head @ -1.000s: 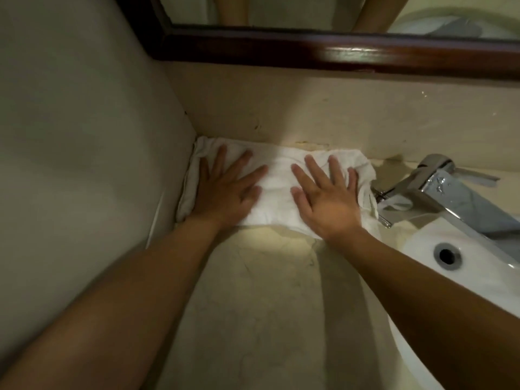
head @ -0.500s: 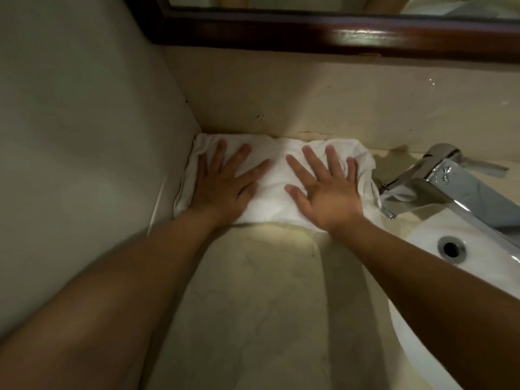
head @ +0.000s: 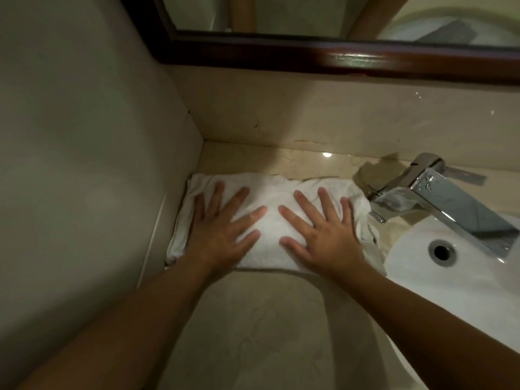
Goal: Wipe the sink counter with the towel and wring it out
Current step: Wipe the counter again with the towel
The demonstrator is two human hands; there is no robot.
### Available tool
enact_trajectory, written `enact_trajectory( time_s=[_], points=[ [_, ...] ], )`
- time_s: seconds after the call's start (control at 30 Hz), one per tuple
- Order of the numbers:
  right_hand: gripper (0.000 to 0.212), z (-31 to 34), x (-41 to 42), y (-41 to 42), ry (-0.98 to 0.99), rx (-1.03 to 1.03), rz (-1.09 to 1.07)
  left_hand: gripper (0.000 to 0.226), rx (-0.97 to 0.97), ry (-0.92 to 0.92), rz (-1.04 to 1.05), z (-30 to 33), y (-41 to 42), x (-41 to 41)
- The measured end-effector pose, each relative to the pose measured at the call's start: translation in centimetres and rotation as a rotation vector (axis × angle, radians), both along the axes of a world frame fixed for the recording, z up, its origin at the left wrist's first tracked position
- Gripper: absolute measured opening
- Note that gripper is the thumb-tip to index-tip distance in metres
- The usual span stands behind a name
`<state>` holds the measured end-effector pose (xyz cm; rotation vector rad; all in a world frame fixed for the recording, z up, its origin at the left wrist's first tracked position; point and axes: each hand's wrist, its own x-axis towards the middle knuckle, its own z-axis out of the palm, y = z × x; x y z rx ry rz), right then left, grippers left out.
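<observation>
**Towel flat under both palms, mid-wipe**

Wall (head: 70, 164) sits at 9 o'clock, w/ the towel's (head: 270, 220) left edge tucked against it. Towel is a folded white pad lying on the counter (head: 253, 333), a bare strip of counter showing btwn it and the backsplash at 12. Left hand (head: 222, 229) presses it flat, fingers spread & straight, nothing pinched. Right hand (head: 323, 232) does the same just beside it, thumbs nearly meeting. Faucet (head: 450, 198) stands at 2 o'clock, sink (head: 436, 291) at 4.

Judgement: keep even palm pressure so the pad doesn't bunch, hug the wall seam, and mind the right edge near the faucet base.
</observation>
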<state>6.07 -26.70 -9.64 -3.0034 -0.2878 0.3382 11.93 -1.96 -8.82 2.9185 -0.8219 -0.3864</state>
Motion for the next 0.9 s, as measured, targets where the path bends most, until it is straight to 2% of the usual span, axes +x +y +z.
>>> enact_trajectory(
  time_s=[0.17, 0.27, 0.47, 0.6, 0.77, 0.9],
  points=[
    [0.061, 0.1, 5.5, -0.1, -0.026, 0.026, -0.145, 0.060, 0.024, 0.005, 0.101, -0.2, -2.0, 5.8],
    [0.061, -0.1, 6.9, -0.1, -0.008, -0.014, -0.161, 0.058, 0.033, 0.013, 0.081, -0.5, -2.4, 7.2],
    [0.062, 0.2, 0.9, 0.4, -0.014, -0.006, -0.093, 0.054, -0.032, -0.095, -0.006, -0.6, -0.8, 1.8],
    [0.062, 0.3, -4.3, 1.0, -0.026, 0.024, -0.062, 0.051, -0.026, -0.092, -0.025, -0.1, 0.2, -3.8],
    [0.064, 0.4, -3.3, 0.5, -0.007, 0.047, -0.029, 0.052, 0.035, -0.075, -0.030, -0.1, 0.2, -2.9],
    [0.065, 0.3, 0.6, -0.4, 0.035, -0.016, -0.052, 0.053, -0.010, -0.093, -0.008, -0.6, -0.3, 0.6]
  ],
)
